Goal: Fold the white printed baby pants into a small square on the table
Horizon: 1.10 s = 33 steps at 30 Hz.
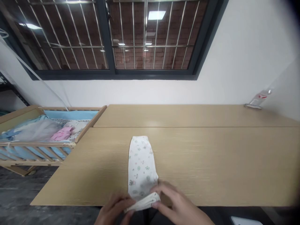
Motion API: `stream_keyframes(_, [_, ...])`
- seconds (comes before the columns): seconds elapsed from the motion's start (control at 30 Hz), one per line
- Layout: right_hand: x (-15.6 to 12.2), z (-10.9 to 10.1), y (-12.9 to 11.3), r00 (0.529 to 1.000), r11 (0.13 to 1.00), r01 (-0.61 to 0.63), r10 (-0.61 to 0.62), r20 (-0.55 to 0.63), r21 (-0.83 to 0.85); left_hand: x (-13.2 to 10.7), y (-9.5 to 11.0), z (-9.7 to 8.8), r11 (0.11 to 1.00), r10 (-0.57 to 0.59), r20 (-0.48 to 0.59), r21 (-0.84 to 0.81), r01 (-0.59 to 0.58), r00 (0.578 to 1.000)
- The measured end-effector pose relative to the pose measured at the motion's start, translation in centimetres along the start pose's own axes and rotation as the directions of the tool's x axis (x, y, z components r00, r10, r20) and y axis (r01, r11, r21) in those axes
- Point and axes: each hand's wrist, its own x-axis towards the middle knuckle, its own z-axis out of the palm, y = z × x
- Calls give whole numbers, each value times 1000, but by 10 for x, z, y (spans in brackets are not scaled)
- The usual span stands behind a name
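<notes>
Pinching near end of white printed garment with left hand on one side, right hand on the other, at front edge of wooden table; lying flat beyond fingers, right of crib

Bright overall, hands slightly blurred

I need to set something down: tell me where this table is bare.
Bare: the table right of the printed garment, toward the packet in the back right corner; also between garment and crib. Crowded: the front edge where left hand and right hand hold the garment's near end.
</notes>
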Motion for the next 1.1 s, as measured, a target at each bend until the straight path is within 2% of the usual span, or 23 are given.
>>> stream_keyframes(0.07, [12, -13, -2, 998, 998, -34, 36, -42, 62, 19, -2, -8, 999, -39, -60, -28, 38, 997])
stream_keyframes(0.17, [38, -28, 4, 987, 995, 39, -24, -156, 94, 58, -13, -16, 997, -74, -167, -44, 68, 983])
stream_keyframes(0.23, [60, -36, 12, 968, 991, 73, -44, -245, 110, 88, -25, -18, 992, -129, -195, -26, 126, 972])
stream_keyframes(0.27, [73, -39, 17, 958, 989, 75, -38, -283, 123, 103, -32, -18, 985, -174, -179, -13, 175, 968])
stream_keyframes(0.33, [100, -45, 31, 941, 985, 64, -7, -339, 158, 133, -49, -17, 958, -288, -66, -3, 288, 955])
stream_keyframes(0.43, [143, -49, 59, 929, 979, 41, 35, -368, 199, 171, -75, -9, 910, -415, 103, 32, 414, 904])
stream_keyframes(0.53, [181, -47, 91, 915, 968, -15, 114, -386, 251, 196, -100, 10, 882, -470, 123, 110, 458, 874])
stream_keyframes(0.63, [206, -39, 117, 883, 965, -105, 201, -423, 240, 208, -117, 31, 855, -509, 134, 190, 482, 850])
stream_keyframes(0.73, [215, -34, 131, 857, 964, -158, 243, -455, 215, 209, -116, 43, 834, -525, 126, 272, 480, 842])
stream_keyframes(0.8, [214, -33, 130, 841, 968, -167, 238, -487, 186, 201, -102, 46, 821, -523, 85, 319, 474, 848])
stream_keyframes(0.87, [205, -35, 118, 831, 988, -133, 153, -534, 75, 182, -77, 49, 815, -498, 52, 368, 447, 866])
stream_keyframes(0.93, [192, -37, 97, 862, 994, -29, -27, -505, -104, 154, -48, 57, 809, -438, 34, 450, 378, 898])
stream_keyframes(0.97, [183, -37, 83, 890, 981, 49, -128, -437, -189, 138, -33, 62, 789, -403, 5, 508, 345, 915])
stream_keyframes(1.03, [166, -34, 54, 938, 938, 220, -279, -208, -269, 105, -8, 76, 757, -364, -38, 571, 319, 931])
stream_keyframes(1.1, [150, -25, 29, 935, 898, 349, -353, 35, -268, 79, 8, 90, 744, -368, -52, 583, 327, 928])
